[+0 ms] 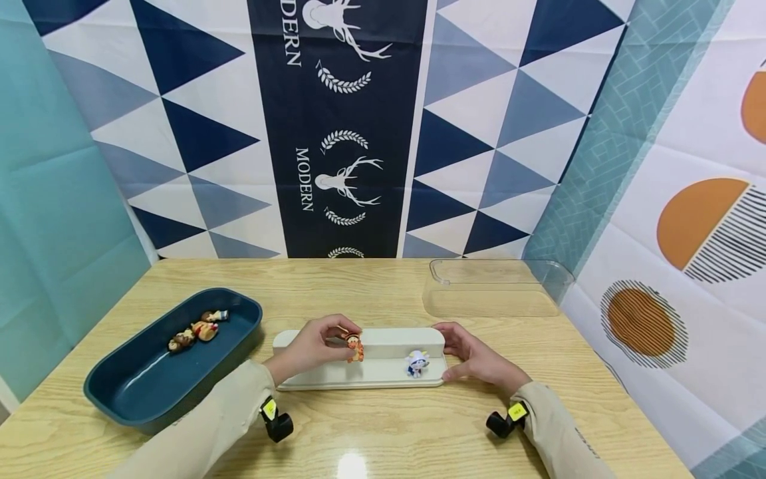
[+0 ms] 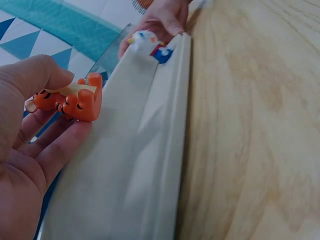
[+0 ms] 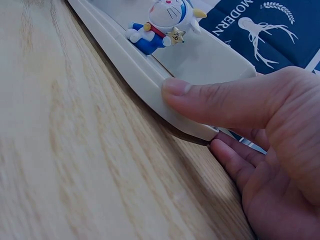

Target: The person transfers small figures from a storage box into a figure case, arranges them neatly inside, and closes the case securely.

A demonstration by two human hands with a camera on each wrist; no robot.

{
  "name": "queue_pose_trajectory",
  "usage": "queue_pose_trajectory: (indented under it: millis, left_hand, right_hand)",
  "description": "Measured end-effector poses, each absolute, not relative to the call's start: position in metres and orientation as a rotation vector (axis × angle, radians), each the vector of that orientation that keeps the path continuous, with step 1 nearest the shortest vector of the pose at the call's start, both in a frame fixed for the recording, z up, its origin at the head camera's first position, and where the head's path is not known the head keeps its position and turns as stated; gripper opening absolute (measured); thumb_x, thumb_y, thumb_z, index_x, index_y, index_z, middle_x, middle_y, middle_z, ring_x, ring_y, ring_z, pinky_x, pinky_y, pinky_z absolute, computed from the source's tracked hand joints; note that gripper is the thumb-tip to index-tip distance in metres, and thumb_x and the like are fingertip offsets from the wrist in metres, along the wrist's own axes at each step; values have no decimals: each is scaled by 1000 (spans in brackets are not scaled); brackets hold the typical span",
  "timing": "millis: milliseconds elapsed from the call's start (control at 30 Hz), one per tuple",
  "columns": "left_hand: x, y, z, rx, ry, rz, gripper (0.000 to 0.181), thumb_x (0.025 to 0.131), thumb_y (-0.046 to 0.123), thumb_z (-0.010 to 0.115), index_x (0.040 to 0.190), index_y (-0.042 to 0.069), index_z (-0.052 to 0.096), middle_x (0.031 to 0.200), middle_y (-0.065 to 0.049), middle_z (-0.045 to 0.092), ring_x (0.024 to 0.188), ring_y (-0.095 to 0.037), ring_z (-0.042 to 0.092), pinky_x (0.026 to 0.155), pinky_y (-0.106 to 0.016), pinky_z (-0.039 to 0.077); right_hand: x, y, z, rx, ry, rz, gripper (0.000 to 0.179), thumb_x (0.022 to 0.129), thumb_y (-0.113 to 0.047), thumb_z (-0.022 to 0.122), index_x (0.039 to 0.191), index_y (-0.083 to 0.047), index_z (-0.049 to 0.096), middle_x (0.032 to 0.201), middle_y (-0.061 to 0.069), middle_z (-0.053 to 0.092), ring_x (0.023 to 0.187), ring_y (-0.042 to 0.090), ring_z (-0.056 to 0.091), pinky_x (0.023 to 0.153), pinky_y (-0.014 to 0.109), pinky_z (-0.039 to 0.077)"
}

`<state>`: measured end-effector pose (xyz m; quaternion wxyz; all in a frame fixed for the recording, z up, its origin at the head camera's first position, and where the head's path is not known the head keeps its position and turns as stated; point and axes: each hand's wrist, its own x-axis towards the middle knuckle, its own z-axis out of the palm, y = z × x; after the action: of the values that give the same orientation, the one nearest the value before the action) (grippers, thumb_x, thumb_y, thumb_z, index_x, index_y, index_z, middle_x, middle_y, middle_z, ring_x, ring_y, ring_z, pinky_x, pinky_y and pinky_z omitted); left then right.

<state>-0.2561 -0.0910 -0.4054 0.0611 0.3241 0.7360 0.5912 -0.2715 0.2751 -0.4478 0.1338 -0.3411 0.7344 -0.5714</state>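
My left hand (image 1: 310,347) pinches a small orange tiger figurine (image 1: 356,348) between thumb and fingers, over the left part of a white stepped display base (image 1: 383,380). In the left wrist view the tiger figurine (image 2: 82,102) lies across the fingertips, its feet toward the base. A white-and-blue cat figurine (image 1: 416,364) with yellow horns stands on the base's lower step, near the right end. My right hand (image 1: 479,359) grips that end. The right wrist view shows its thumb (image 3: 210,102) on the base's front edge and fingers against the end, partly hidden.
On the left stands a dark blue oblong bin (image 1: 120,419) with several small figurines (image 1: 205,330) lying inside. A clear plastic cover (image 1: 491,304) sits at the back right of the wooden table (image 1: 383,432). Patterned cloth (image 1: 353,133) hangs behind the table.
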Motion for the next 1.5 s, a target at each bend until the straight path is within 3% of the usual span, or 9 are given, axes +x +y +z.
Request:
queue_pose_trajectory:
  millis: [300, 833, 1167, 1300, 1500]
  left_hand:
    - [-249, -70, -420, 1089, 2247, 1769, 31, 85, -6, 74, 115, -5, 66, 110, -17, 67, 94, -21, 68, 81, -31, 57]
    - [-246, -42, -434, 1441, 2403, 1588, 29, 82, -11, 72, 109, 0, 68, 109, -8, 65, 95, -14, 64, 82, -27, 56]
    - [-241, -40, -440, 1467, 2504, 1465, 30, 86, -7, 69, 114, 5, 68, 113, -4, 63, 94, -12, 59, 81, -25, 55]
    - [-238, -38, -437, 1535, 2672, 1323, 29, 86, -3, 73, 113, 4, 68, 110, -4, 66, 86, -13, 58, 75, -21, 52]
    - [-240, -34, -433, 1683, 3049, 912, 28, 80, 6, 81, 106, 12, 72, 104, 3, 67, 96, -14, 55, 83, -24, 50]
  right_hand:
    - [-271, 275, -447, -978, 2126, -1656, 85, 76, 6, 80, 145, 8, 30, 138, 35, 42, 121, 9, 51, 102, 21, 41]
    - [-272, 275, -448, -958, 2133, -1658, 86, 75, 5, 81, 145, 7, 31, 138, 34, 43, 121, 8, 51, 102, 20, 41]
    - [-273, 274, -451, -959, 2128, -1658, 86, 76, 4, 81, 145, 8, 30, 137, 31, 45, 120, 9, 51, 101, 21, 41]
    - [-274, 274, -452, -960, 2130, -1654, 86, 76, 5, 81, 145, 8, 30, 137, 32, 45, 120, 8, 51, 101, 21, 41]
    - [-273, 274, -451, -964, 2131, -1653, 86, 76, 4, 80, 145, 8, 29, 138, 34, 43, 121, 7, 51, 101, 20, 41]
